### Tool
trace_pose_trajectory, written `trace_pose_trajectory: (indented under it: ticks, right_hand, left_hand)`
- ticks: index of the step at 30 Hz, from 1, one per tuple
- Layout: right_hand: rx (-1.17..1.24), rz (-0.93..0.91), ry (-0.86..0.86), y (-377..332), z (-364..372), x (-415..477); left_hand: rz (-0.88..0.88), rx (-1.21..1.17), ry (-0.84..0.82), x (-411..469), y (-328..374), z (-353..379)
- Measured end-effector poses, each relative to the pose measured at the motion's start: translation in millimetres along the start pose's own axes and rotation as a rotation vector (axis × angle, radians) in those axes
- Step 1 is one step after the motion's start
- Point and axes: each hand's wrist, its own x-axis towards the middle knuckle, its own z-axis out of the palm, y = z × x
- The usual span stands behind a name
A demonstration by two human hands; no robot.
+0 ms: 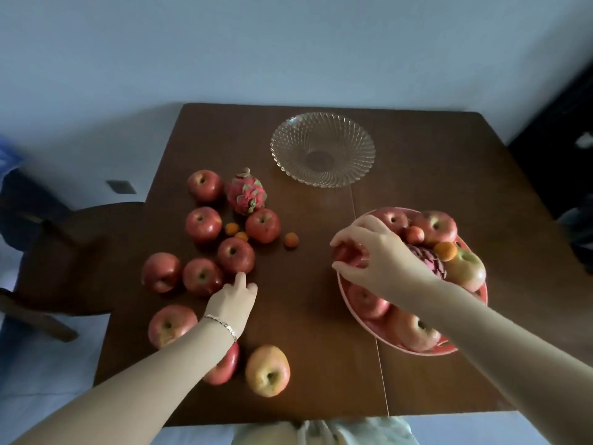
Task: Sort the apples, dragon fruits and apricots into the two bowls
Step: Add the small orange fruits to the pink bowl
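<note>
A dark brown wooden table [321, 364] carries an empty clear glass bowl [322, 149] near its far edge, a fruit-filled pink bowl [414, 350] toward the right edge, and loose on the left half nine apples [204, 224], one dragon fruit [246, 195] and three small apricots [291, 240]

Bare forearms, chain bracelet [221, 324]

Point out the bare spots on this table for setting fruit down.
Bare brown wooden table lies between the loose red apples and the red bowl, and around the empty clear glass bowl. The left cluster is crowded.
</note>
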Motion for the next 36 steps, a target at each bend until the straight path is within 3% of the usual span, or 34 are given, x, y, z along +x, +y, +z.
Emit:
trace_pose_trajectory:
  ticks: [2, 5, 7, 9, 12, 15, 24, 29, 36]
  right_hand:
    - [-0.015, -0.031, 0.069, 10, -19, -6]
    - [0.034, 0.029, 0.230, 35, -44, -16]
    - [0.074, 0.132, 0.301, 57, -58, -24]
    - [0.068, 0.196, 0.268, 80, -68, -33]
    - [0.072, 0.232, 0.110, 108, -73, -54]
    - [0.090, 0.231, 0.026, 134, -69, -70]
    - [0.117, 0.173, 0.157, 168, -57, -74]
    - [0.202, 0.222, 0.263, 171, -53, -68]
    - [0.051, 0.198, 0.108, 167, -50, -65]
  left_hand:
    - [0.048, -0.078, 0.150, -12, 11, -9]
    - [0.155, -0.496, 0.386, -28, 41, -37]
    - [0.312, -0.709, 0.476, -40, 70, -59]
    - [0.484, -0.786, 0.501, -52, 102, -73]
    - [0.629, -0.715, 0.498, -61, 150, -78]
    - [0.634, -0.661, 0.477, -56, 195, -72]
    - [0.580, -0.248, 0.638, -41, 239, -56]
    - [0.613, -0.349, 0.693, -43, 236, -47]
    - [0.494, -0.457, 0.558, -44, 232, -43]
